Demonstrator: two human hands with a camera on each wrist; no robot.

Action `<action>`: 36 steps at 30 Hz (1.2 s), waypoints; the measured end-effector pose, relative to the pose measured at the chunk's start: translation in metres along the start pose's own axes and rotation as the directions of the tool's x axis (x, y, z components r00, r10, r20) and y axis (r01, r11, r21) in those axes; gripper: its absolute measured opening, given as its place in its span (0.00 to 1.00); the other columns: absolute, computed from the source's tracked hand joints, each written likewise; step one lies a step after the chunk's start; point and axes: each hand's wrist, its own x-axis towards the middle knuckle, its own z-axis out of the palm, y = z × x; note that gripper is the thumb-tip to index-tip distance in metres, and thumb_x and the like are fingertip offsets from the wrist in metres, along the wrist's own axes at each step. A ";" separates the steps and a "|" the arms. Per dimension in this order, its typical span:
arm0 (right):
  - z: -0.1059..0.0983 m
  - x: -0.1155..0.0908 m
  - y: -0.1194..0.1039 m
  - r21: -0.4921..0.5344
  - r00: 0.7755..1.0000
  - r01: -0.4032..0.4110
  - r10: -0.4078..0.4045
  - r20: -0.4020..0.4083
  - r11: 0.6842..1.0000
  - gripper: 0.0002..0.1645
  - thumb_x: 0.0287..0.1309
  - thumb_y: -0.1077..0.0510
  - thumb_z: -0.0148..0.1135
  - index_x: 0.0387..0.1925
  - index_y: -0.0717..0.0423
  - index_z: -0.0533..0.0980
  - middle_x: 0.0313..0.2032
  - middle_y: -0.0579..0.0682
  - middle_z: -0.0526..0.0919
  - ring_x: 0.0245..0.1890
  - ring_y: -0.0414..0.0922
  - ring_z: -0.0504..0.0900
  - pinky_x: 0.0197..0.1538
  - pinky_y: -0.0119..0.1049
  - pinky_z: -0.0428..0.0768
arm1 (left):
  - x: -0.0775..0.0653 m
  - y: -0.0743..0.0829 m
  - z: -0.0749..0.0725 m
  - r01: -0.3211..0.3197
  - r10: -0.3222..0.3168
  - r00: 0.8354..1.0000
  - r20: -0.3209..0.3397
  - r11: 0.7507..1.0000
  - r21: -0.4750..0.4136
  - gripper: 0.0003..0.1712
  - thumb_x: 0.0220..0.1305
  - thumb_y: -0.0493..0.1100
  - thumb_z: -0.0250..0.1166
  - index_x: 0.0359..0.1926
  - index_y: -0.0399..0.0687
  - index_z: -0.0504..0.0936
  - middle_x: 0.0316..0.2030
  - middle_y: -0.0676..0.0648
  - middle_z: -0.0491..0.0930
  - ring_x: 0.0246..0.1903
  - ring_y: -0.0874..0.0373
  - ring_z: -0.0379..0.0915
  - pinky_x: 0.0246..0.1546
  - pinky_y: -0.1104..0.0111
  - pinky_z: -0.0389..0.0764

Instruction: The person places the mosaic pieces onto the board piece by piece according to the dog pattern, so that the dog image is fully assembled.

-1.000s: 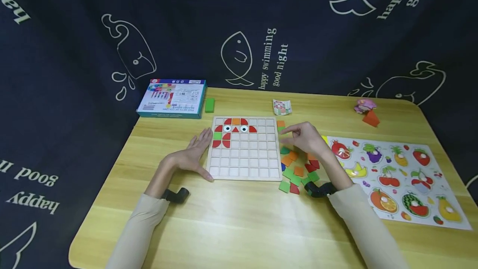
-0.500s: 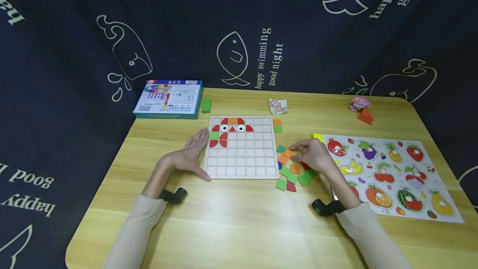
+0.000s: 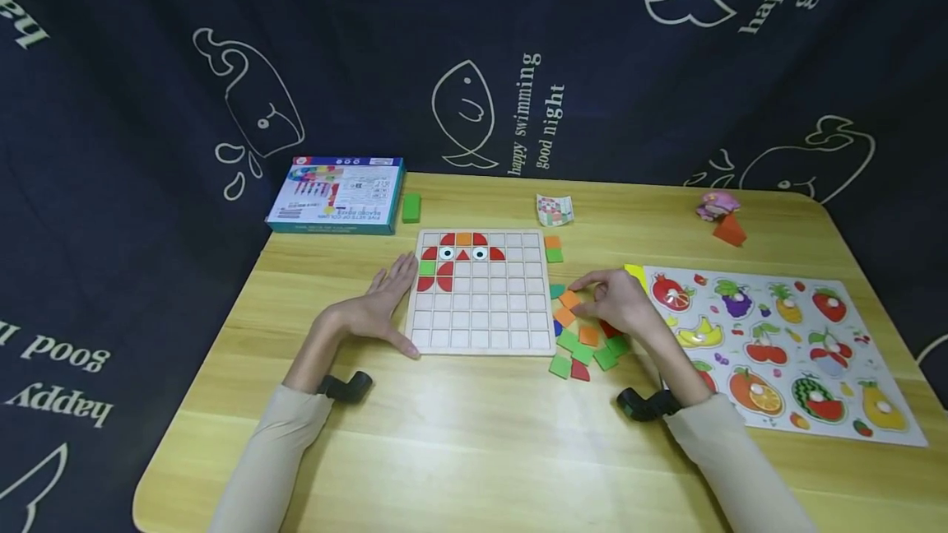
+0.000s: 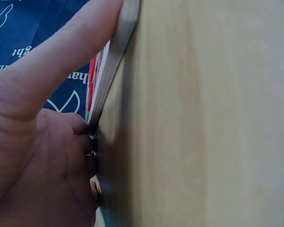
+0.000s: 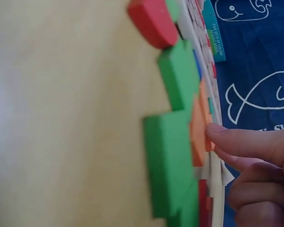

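A square wooden grid board lies on the table, with red, orange, green and eye-printed tiles in its upper left cells. My left hand rests along the board's left edge, thumb at the near corner and fingers extended. The left wrist view shows the thumb against the board's side. Right of the board, my right hand reaches into a loose tile pile and pinches an orange square tile between thumb and index finger. In the right wrist view the thumb tip meets that tile; the other fingers are curled.
Green tiles and a red quarter-round tile lie near the right hand. A fruit puzzle board lies at the right. Behind are a blue box, a green block, a small patterned card and a pink toy.
My right hand has come down from beside the board's upper right into the tile pile, and now pinches an orange tile, which has turned slightly. The left hand has stayed at the board.
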 end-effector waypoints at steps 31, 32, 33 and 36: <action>-0.017 -0.051 0.023 -0.046 0.990 -0.101 0.096 -0.104 0.994 0.15 0.52 0.54 0.72 0.42 0.54 0.85 0.13 0.43 0.59 0.13 0.40 0.56 0.16 0.29 0.55 | 0.000 -0.002 -0.001 -0.011 0.011 1.000 -0.012 1.000 0.006 0.86 0.33 0.69 0.77 0.74 0.43 0.24 0.75 0.44 0.17 0.75 0.49 0.12 0.76 0.49 0.26; -0.016 -0.050 0.023 -0.040 0.990 -0.110 0.105 -0.097 0.993 0.15 0.52 0.53 0.72 0.41 0.54 0.85 0.13 0.43 0.59 0.14 0.40 0.56 0.16 0.29 0.54 | 0.000 -0.002 -0.001 -0.010 0.010 1.000 -0.008 1.000 0.006 0.86 0.33 0.69 0.77 0.74 0.43 0.24 0.75 0.44 0.17 0.75 0.49 0.12 0.76 0.49 0.26; -0.014 -0.048 0.023 -0.034 0.989 -0.115 0.112 -0.092 0.993 0.15 0.51 0.53 0.72 0.40 0.54 0.85 0.13 0.43 0.59 0.14 0.40 0.56 0.16 0.29 0.54 | 0.000 -0.001 0.000 -0.010 0.010 1.000 -0.007 1.000 0.007 0.86 0.33 0.69 0.77 0.74 0.43 0.24 0.75 0.44 0.17 0.75 0.49 0.12 0.76 0.49 0.26; -0.011 -0.043 0.021 -0.014 0.990 -0.110 0.109 -0.088 0.994 0.14 0.51 0.52 0.73 0.37 0.55 0.85 0.13 0.44 0.63 0.15 0.40 0.57 0.17 0.30 0.54 | 0.000 -0.001 0.000 -0.009 0.009 1.000 -0.003 1.000 0.003 0.86 0.33 0.68 0.77 0.74 0.43 0.24 0.75 0.44 0.17 0.75 0.50 0.12 0.76 0.50 0.26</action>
